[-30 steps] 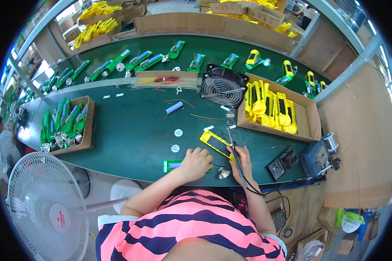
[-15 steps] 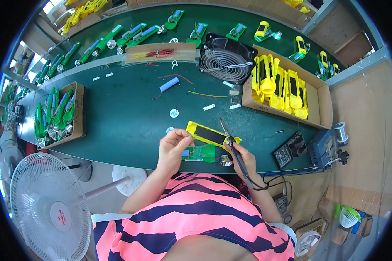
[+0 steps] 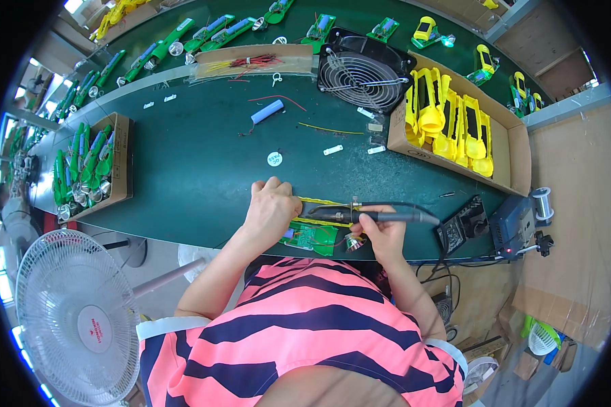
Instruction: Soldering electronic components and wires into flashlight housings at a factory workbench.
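The right hand (image 3: 384,237) holds an iron (image 3: 402,217) over the yellow casing (image 3: 324,222); the left hand (image 3: 271,210) curls at the casing's left end, its grip impossible to tell. Just nearer the body than the casing lies a green board (image 3: 317,239); beyond, rightward, stands a carton (image 3: 404,143).

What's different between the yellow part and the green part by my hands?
The yellow part is farther from you; the green part is nearer. The soldering iron crosses over the yellow part, not the green part. The green part shows a blue cell; the yellow part shows none. The left hand hides some of both.
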Tool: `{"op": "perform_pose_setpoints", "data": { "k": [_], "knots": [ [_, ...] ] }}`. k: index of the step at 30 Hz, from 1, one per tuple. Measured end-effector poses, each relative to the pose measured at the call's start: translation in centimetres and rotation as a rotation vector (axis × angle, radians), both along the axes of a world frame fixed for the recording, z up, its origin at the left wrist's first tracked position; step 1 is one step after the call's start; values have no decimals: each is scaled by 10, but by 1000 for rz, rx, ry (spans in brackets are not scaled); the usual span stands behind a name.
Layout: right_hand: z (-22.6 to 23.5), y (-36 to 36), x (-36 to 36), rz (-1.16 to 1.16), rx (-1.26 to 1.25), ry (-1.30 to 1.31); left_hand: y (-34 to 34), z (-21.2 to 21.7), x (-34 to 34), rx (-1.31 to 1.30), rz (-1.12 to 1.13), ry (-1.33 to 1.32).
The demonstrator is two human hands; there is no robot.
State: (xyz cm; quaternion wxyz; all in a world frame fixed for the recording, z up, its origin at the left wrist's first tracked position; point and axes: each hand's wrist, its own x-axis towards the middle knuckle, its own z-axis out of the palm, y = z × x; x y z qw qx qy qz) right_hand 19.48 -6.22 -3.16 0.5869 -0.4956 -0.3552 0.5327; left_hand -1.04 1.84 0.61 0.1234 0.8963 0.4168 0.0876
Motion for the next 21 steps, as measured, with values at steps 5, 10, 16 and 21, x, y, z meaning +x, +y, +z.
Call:
{"op": "perform_pose_setpoints", "data": {
  "k": [5, 10, 16, 21],
  "knots": [
    [-6, 10, -2, 3, -75, 50, 0, 1, 4, -23, 23, 78],
    [-5, 11, -7, 2, -87, 56, -1, 1, 6, 38, 17, 128],
    [-9, 10, -7, 1, -81, 0, 0, 1, 8, 35, 18, 161],
    [-6, 7, -1, 27, -34, 46, 2, 1, 8, 16, 10, 172]
  ]
}}
